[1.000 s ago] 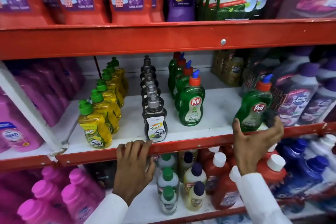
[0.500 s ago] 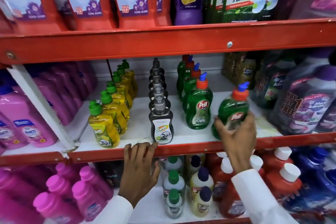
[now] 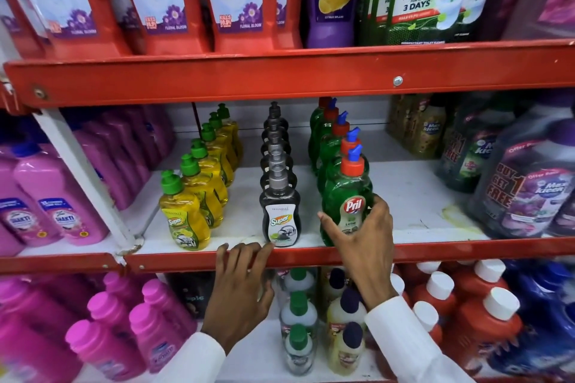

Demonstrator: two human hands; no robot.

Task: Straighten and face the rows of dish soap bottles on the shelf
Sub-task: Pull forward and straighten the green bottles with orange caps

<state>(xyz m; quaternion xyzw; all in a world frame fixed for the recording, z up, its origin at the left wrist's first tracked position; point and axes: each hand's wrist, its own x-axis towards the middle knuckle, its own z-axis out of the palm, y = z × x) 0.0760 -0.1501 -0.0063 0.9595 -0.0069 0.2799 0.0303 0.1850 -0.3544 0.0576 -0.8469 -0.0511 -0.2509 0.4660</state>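
Observation:
Three rows of dish soap bottles stand on the white middle shelf (image 3: 413,196). On the left is a yellow row (image 3: 183,221) with green caps, in the centre a dark grey row (image 3: 280,218), and beside it a green Pril row (image 3: 329,146) with orange caps. My right hand (image 3: 364,246) grips the front green Pril bottle (image 3: 347,196) at the head of its row, upright, label facing out. My left hand (image 3: 239,283) rests with fingers spread on the red shelf lip (image 3: 451,250), just below the grey bottle, holding nothing.
Pink bottles (image 3: 56,196) fill the left bay behind a white upright. Large Max Kleen bottles (image 3: 529,190) stand right, with bare shelf between them and the Pril row. Red cleaner bottles (image 3: 149,0) sit on the upper shelf. Small, red and blue bottles crowd the shelf below.
My right hand has carried the lone green Pril bottle leftward from the right side of the shelf to the front of the green row. My left hand stays on the lip.

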